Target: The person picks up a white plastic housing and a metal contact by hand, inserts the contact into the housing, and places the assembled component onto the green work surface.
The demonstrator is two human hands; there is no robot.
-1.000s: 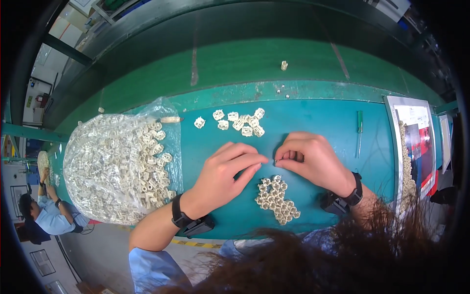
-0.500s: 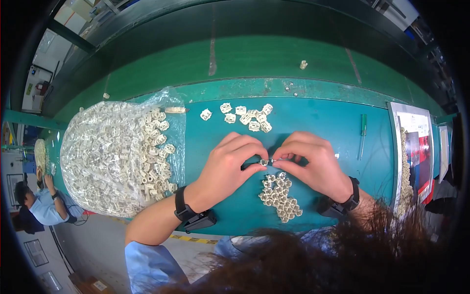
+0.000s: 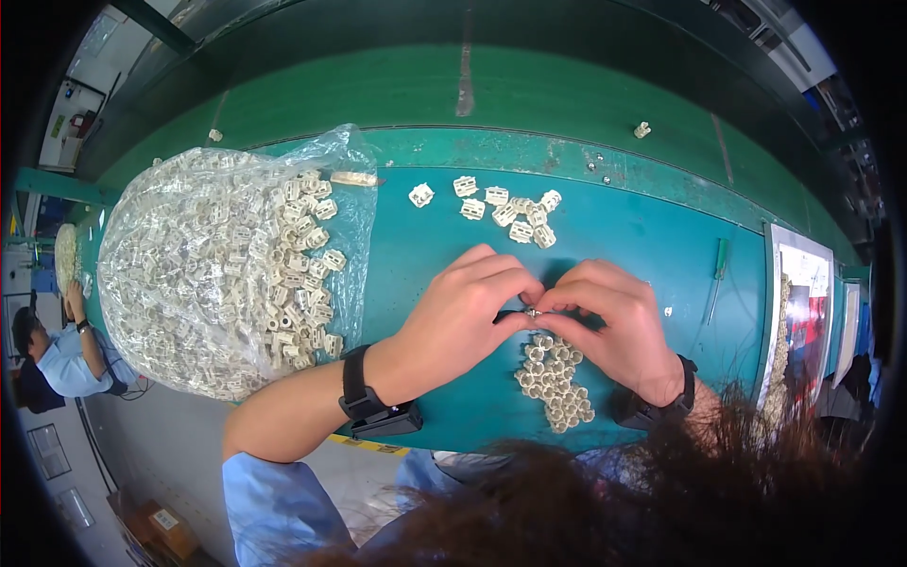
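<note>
My left hand (image 3: 472, 300) is closed in a pinch on a small cream plastic part (image 3: 534, 313), most of it hidden by the fingertips. Against it, the thumb and forefinger of my right hand (image 3: 612, 326) are pinched on a tiny metal piece, too covered to make out its kind. The two hands meet fingertip to fingertip above the green bench. Just below them stands a tight cluster of cream plastic parts (image 3: 556, 386), on end with round openings up. Farther off lie several loose parts of the same kind (image 3: 520, 230).
A clear plastic bag (image 3: 203, 274) full of cream parts spills open toward the hands at left. A green-handled screwdriver (image 3: 721, 260) lies at right, near a framed sheet (image 3: 798, 321). Small metal bits (image 3: 593, 166) sit on the far ledge. At far left another person (image 3: 66, 354) sits.
My hands have come together, bringing the metal piece in the right up against the plastic part in the left. The view has shifted and tilted slightly.
</note>
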